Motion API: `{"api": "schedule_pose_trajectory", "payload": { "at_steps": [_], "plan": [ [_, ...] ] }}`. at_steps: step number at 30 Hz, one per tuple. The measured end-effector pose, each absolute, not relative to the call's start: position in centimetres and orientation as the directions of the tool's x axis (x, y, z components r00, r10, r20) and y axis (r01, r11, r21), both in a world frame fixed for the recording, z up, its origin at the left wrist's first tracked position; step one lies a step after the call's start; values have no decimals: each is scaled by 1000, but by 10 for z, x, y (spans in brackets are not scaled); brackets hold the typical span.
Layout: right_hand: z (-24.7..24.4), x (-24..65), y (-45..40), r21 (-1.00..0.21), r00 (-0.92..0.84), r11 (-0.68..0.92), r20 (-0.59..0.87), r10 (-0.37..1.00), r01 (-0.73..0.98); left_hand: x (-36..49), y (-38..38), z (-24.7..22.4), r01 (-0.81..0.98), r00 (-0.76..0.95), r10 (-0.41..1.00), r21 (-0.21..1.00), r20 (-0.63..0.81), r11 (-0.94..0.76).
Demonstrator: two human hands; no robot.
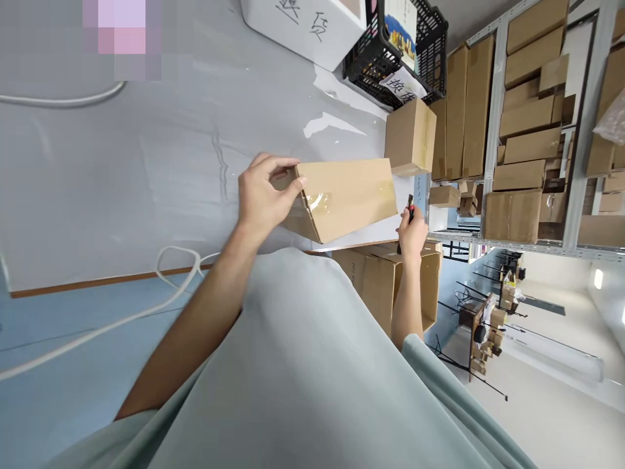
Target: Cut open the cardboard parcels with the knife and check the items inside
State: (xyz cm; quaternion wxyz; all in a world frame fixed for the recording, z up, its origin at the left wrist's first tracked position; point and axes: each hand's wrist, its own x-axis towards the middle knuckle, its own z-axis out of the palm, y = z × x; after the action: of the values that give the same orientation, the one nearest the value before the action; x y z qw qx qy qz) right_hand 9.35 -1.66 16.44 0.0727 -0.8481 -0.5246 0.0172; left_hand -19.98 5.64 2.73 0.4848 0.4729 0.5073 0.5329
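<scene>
A taped cardboard box lies near the front edge of the grey-topped table. Fingers and thumb of my left hand grip the left end of this box, with clear tape shining close to the thumb. Off the box's right end, my right hand is wrapped round a utility knife with a black and red body. The knife points away from me and does not touch the box. Whether its blade is out, I cannot tell.
A second cardboard box stands behind on the right, near a black crate and a white bin. Below the table edge is an open carton. Shelves of boxes rise at right; a white cable hangs at left.
</scene>
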Motion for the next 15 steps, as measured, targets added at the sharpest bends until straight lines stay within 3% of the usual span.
{"api": "schedule_pose_trajectory", "payload": {
  "at_steps": [4,8,11,13,15],
  "plan": [
    [141,110,-21,-343,530,-519,-69,845,783,-204,57,28,-78,-132,991,997,-29,19],
    [136,111,-44,-428,471,-487,-151,869,761,-209,58,32,-28,-124,989,997,-76,73],
    [139,123,-53,-483,405,-472,-244,881,737,-199,58,50,240,-167,985,971,42,-1],
    [140,134,-53,-503,381,-458,-256,889,733,-178,56,68,458,-172,965,883,199,-100],
    [138,145,-48,-504,370,-430,-220,903,749,-145,55,86,558,-86,948,803,307,-209]
  ]
}}
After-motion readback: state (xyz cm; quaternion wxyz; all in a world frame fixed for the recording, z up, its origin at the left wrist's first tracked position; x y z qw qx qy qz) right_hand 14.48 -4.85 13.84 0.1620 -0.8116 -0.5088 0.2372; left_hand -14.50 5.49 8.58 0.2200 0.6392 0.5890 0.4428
